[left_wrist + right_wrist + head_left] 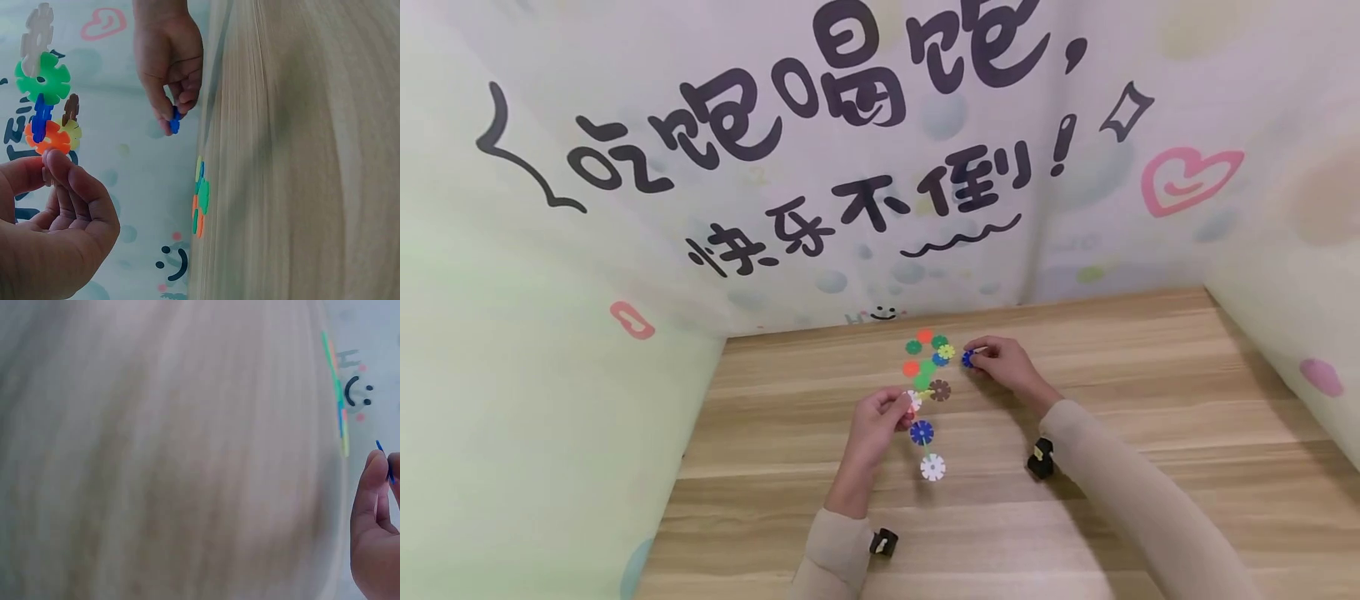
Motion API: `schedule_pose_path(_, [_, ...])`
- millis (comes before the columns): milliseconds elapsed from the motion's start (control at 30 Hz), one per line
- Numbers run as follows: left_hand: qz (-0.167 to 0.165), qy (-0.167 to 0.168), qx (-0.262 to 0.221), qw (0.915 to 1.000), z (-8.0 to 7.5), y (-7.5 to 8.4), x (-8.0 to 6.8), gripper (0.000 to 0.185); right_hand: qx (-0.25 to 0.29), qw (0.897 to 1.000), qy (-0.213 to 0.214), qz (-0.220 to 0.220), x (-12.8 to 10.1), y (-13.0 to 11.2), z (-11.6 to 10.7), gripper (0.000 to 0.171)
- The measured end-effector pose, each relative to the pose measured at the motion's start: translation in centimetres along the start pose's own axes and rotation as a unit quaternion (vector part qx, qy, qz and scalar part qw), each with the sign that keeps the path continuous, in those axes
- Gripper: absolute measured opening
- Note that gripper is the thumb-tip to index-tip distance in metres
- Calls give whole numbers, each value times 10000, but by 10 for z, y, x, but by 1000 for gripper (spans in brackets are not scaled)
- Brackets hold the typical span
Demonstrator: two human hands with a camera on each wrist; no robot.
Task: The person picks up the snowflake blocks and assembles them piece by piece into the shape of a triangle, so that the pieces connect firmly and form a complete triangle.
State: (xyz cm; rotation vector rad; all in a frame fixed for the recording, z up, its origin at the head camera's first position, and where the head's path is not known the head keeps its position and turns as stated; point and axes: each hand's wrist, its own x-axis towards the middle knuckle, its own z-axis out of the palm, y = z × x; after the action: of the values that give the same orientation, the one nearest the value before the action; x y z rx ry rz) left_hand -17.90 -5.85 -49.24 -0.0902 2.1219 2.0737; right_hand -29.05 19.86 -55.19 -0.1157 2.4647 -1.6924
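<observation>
My left hand [874, 425] pinches a white slotted snowflake disc [913, 402] at the end of a joined chain of discs. In the left wrist view, the chain rises above the fingertips: an orange disc [51, 136], a blue disc [42, 117], a green disc [42, 79] and a white disc [37, 39]. A brown disc [940, 390] and a yellow one branch off sideways. Farther right, my right hand [1009, 363] holds a single blue disc [968, 359] between thumb and fingers, apart from the chain; the right wrist view catches only its thin edge.
Several loose discs lie flat on the wooden table [775, 433] between the hands and the back wall, among them an orange disc [925, 336], a green disc [913, 347] and a yellow disc [946, 352]. Printed wall sheets [880, 283] enclose the table at the back and sides.
</observation>
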Motion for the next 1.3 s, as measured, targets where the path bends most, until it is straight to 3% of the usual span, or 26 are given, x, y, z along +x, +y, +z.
schedule_pose_path(200, [-82,-8,10,10000,4,28,-18,19,76,9992,-322,-241,-13,-18,1,26])
schedule_pose_path(300, [-104,17,43,9999,5,29,-18,19,304,9983,-416,-283,-19,-29,2,26])
schedule_pose_path(600, [-48,38,64,10000,-1,3,4,22,903,9925,-649,-505,-40,-56,4,28])
schedule_pose_path(867, [79,-23,-87,9999,-1,1,5,23,1061,9894,-760,-638,-55,-65,5,28])
schedule_pose_path(1300, [-77,50,0,10000,-1,0,3,25,1269,9860,-782,-742,-67,-64,5,27])
